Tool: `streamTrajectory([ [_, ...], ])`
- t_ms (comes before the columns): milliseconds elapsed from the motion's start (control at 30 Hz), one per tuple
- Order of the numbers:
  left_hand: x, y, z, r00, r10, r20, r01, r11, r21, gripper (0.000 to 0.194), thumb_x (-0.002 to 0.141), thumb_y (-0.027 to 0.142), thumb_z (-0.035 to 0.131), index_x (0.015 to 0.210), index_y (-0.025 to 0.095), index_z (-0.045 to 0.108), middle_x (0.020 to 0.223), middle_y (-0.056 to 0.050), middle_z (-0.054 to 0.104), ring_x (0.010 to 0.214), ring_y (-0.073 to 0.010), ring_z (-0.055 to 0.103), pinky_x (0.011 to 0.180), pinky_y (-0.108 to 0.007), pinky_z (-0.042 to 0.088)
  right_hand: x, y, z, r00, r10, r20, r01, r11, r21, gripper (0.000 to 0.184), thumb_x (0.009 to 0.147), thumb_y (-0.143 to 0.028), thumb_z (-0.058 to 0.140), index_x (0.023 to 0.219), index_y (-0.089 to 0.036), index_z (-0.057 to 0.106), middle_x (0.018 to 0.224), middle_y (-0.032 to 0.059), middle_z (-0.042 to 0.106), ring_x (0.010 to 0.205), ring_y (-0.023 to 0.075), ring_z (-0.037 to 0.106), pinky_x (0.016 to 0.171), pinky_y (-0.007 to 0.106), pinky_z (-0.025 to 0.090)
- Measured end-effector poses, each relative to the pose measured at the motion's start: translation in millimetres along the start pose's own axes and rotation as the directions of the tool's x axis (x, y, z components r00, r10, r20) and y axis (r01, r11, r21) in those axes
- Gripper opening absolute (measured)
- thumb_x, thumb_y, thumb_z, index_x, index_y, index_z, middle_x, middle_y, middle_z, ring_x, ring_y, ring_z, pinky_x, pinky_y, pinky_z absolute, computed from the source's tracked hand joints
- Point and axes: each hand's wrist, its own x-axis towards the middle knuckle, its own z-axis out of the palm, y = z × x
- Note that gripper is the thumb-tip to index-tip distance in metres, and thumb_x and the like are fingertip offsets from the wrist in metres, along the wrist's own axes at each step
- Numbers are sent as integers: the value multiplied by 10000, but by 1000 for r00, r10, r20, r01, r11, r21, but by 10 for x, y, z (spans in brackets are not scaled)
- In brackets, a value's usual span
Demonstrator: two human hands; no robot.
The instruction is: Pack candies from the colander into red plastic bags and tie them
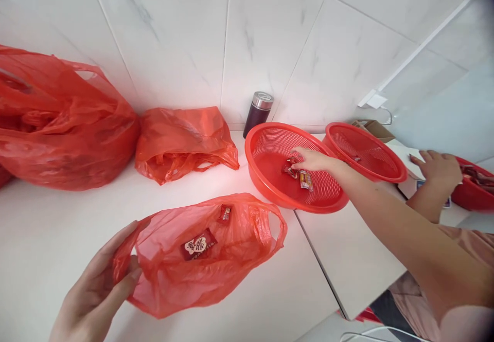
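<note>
My left hand (102, 285) grips one end of a thin red plastic bag (165, 280) by its handle, thumb and fingers closed on the film. The bag's mouth gapes toward me. Inside lie a dark red wrapped packet (198, 244) with white lettering and a smaller red packet (224, 214). Off to the right, my right hand (312, 160) reaches into a red plastic mesh basket (266, 177). Its fingers curl round some red-wrapped sweets (288, 168) at the basket's bottom. A yellow-and-white packet (306, 181) lies just beneath that hand.
A bulging red bag (69, 141) and a flatter red bag (185, 131) stand by the tiled wall. Behind the basket is a dark flask (258, 114). Farther right are a second red basket (366, 149), another person's hand (440, 169) and a third basket (469, 193).
</note>
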Motion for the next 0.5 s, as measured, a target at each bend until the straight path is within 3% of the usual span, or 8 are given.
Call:
streamTrajectory([
  [67,-34,85,38,1000,2,3,-2,1000,3,690,741,516,722,1388,438,494,1502,72,480,1335,-283,471,1045,-281,447,67,51,53,1000,26,6,-25,999,-34,879,718,-504,768,1452,-210,385,1408,161,507,1238,331,534,977,393,466],
  [133,-73,177,82,1000,-15,9,15,1000,-1,652,768,529,690,1382,440,491,1511,71,464,1343,-318,446,1123,-394,361,106,49,144,999,31,41,-29,998,-58,904,692,-534,786,1450,-210,415,1389,161,522,1229,324,540,988,380,460],
  [233,-114,270,130,999,-42,12,42,999,-4,603,789,536,664,1362,448,499,1517,73,449,1336,-359,432,1170,-526,237,136,8,268,997,20,80,-13,996,-89,613,792,-443,745,1321,-205,548,1283,127,588,1130,266,591,960,389,481],
  [300,-124,295,145,999,-41,18,41,999,-11,582,790,531,666,1346,450,513,1511,72,455,1353,-365,409,1176,-532,236,141,-14,310,996,17,84,-9,995,-98,386,903,-378,643,1233,-187,589,1238,101,599,1070,223,606,927,412,508],
  [400,-131,314,157,999,-30,32,31,999,-33,570,796,520,667,1341,447,519,1502,67,467,1375,-358,387,1181,-512,253,131,-25,304,997,21,72,-16,998,-68,304,963,-349,563,1203,-165,589,1201,87,604,1011,194,621,866,404,542],
  [500,-133,309,151,1000,-12,28,13,999,-34,541,822,502,648,1344,450,516,1506,77,462,1411,-335,343,1190,-500,224,107,-31,215,1000,7,26,-7,1000,17,285,925,-312,620,1158,-148,601,1116,75,637,936,179,640,811,361,555],
])
